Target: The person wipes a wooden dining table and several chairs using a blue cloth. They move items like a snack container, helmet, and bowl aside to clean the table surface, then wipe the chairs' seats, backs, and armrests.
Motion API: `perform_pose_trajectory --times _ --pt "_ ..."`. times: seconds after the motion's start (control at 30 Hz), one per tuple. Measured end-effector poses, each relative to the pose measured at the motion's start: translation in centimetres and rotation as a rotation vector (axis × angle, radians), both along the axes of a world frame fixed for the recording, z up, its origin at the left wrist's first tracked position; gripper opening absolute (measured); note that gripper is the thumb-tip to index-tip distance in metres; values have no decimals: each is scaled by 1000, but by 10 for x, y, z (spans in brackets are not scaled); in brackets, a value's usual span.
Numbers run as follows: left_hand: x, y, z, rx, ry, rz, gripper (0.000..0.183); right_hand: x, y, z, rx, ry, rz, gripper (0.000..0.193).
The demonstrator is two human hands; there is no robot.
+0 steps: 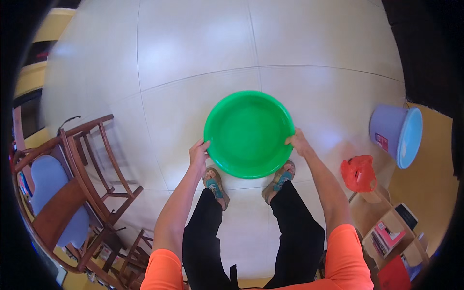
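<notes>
We see a round green basin (247, 130) in the middle of the view, in front of the person's body and over the pale tiled floor (193, 43). It is a single bright, saturated green, its surface smooth and slightly glossy. From above we look straight into it: a broad, flat, circular bottom lies inside a sloping wall, and a rounded rim runs around the top, looking paler where light catches it. Whether its underside touches the floor, we cannot tell.

Both hands are clamped on that rim. The left hand (198, 153) grips it between 8 and 9 o'clock, thumb lapped over the edge; the right hand (299, 141) grips it just past 3 o'clock, thumb likewise on top.

Around the basin we find 2 sandalled feet (216, 185) at 7 and 5 o'clock, a lilac bucket (384, 129) at 3, a red plastic bag (358, 172) between 3 and 4, wooden shelves (368, 209) near 4, and a brown wooden chair (60, 208) between 8 and 9.
</notes>
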State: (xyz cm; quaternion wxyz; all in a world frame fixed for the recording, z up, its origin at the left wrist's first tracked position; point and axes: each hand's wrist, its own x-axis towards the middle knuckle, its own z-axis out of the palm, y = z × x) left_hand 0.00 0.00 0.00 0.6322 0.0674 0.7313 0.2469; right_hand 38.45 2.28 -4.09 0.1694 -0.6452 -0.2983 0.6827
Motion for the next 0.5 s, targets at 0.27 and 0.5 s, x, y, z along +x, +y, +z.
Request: perform_pose_trajectory --times 0.27,0.5 --pt "8 -2 -60 -41 15 90 30 -4 34 -48 -81 -45 29 40" --pt "-2 -38 -47 -120 282 -161 54 31 -4 -1 -60 -169 -84 72"
